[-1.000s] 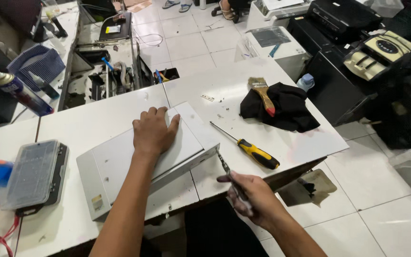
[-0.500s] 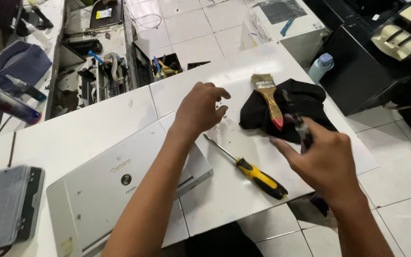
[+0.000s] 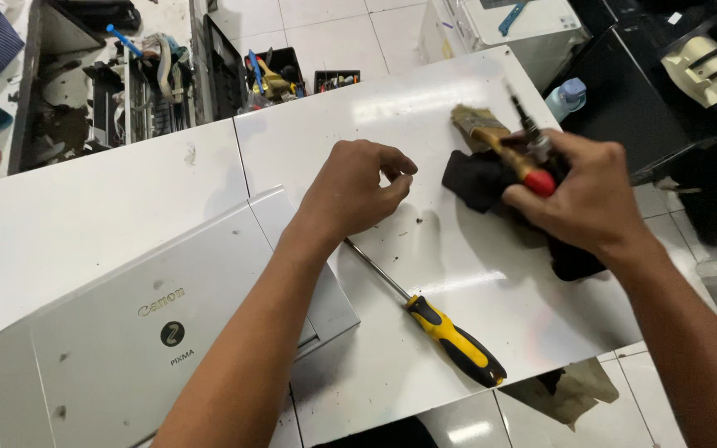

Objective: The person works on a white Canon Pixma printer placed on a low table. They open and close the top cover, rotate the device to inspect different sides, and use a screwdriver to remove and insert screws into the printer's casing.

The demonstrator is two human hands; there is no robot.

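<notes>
Right hand [image 3: 578, 195] clamped on a small red-handled tool [image 3: 531, 149] above the black cloth [image 3: 479, 178] and brush [image 3: 475, 124], left hand [image 3: 354, 191] loosely curled, empty, over table [image 3: 425, 91] by printer [image 3: 151, 332], yellow screwdriver [image 3: 450, 336] nearby.

Screwdriver [image 3: 446, 328] right of printer [image 3: 139, 332]

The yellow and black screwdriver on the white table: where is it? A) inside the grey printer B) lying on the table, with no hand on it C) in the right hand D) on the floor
B: the yellow and black screwdriver lies flat on the white table beside the grey printer, while the left hand hovers above its tip and the right hand holds a different, red-handled tool.
</notes>
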